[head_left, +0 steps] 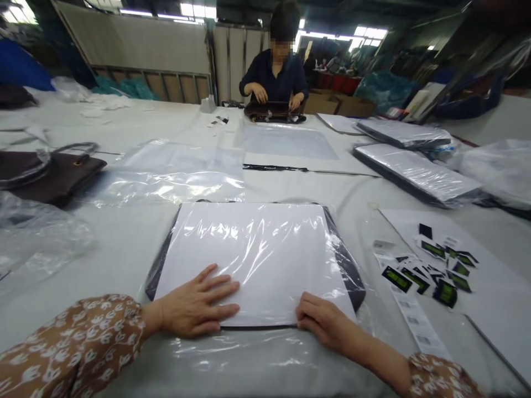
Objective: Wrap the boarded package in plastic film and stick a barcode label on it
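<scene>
In front of me lies a dark bag (350,276) with a white sheet (253,254) on top, both covered by a clear plastic bag (265,354) whose slack end spreads toward me. My left hand (197,304) rests flat on the covered sheet at its near left, fingers spread. At the near right edge of the sheet, my right hand (321,320) has its fingers curled and pinched on the plastic. The fingertips of that hand are partly hidden.
To the right lie loose black-and-green tags (446,293) and a strip of labels (418,323). Wrapped flat bags (418,171) are stacked beyond them. A dark handbag (50,171) and clear plastic (166,171) lie left. Across the table, a person (276,72) handles a dark bag.
</scene>
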Available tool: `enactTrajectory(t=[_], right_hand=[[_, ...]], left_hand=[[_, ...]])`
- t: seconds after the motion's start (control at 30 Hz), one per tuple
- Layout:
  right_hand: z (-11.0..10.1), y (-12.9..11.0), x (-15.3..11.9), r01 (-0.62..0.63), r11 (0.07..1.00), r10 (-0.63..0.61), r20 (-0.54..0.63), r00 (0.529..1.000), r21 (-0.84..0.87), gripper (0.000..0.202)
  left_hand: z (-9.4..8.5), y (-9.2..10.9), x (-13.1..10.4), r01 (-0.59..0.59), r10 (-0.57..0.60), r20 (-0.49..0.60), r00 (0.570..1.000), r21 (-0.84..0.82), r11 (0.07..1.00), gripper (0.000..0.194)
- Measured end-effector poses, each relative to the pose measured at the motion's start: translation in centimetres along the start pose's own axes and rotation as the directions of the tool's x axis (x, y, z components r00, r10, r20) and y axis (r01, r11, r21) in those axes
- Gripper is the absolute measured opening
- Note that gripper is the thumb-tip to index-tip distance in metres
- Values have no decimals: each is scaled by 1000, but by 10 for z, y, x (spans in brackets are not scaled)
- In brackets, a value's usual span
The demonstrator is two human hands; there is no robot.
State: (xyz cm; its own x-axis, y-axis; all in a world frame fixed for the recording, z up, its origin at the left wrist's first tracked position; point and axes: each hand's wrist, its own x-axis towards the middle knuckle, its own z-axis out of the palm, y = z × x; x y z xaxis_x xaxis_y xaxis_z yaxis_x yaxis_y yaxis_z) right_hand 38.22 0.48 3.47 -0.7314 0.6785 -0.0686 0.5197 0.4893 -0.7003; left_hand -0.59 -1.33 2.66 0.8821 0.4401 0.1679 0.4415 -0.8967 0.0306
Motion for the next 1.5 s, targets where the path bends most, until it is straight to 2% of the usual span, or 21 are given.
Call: enactTrajectory(t=[0.13,0.23,0.4,0.47,0.53,0.63,0.8,1.0,1.07,1.17,1.27,1.33,1.4,1.47,1.5], right_hand=[[3,0,-1,2,999,2,-91,996,40,13],[9,2,-4,36,999,-33,-153,988,19,15],[16,6,-8,196,972,-222,-240,945,-128,16],[17,4,-9,224,954,-272,-253,928,-201,19],[19,1,-12,237,933,-307,-255,917,-270,23],[22,-6,-15,280,867,-399,-237,886,-412,26],[24,-20,-21,305,694,-514,-152,844,-653,25],[39,-35,-43,252,573,-430,-24,902,-780,39],[49,-34,-47,238,524,-447,-26,894,-818,37],[60,-27,-45,196,452,-508,-70,858,-870,29],[62,-24,-38,141,469,-526,-148,838,-872,21],[59,-26,-34,132,500,-502,-163,849,-856,26],[54,-30,-30,140,522,-480,-155,863,-841,28],[52,-33,-29,139,548,-476,-171,862,-825,28],[51,-35,-30,137,559,-477,-181,860,-818,28]], left_hand=[[3,8,-5,-90,82,-95,992,-89,992,27],[7,15,-7,-89,71,-134,988,-133,987,24],[8,15,-10,-136,125,-88,988,-135,982,29],[6,17,-10,-135,128,-64,990,-132,982,30],[5,21,-11,-113,104,-63,993,-147,983,31],[13,34,-14,-22,7,-99,995,-152,988,32],[29,63,-21,163,-162,-87,983,3,987,31],[23,102,-21,299,-302,-27,953,238,924,42],[23,112,-20,341,-349,-22,937,273,899,52],[24,122,-15,394,-414,20,910,266,880,89],[27,127,-9,435,-455,38,890,228,871,107],[30,127,-4,472,-483,-2,876,212,856,98],[36,126,1,500,-495,-84,865,240,832,73],[42,123,5,493,-457,-185,870,313,812,46],[45,121,6,482,-427,-225,876,348,804,39]])
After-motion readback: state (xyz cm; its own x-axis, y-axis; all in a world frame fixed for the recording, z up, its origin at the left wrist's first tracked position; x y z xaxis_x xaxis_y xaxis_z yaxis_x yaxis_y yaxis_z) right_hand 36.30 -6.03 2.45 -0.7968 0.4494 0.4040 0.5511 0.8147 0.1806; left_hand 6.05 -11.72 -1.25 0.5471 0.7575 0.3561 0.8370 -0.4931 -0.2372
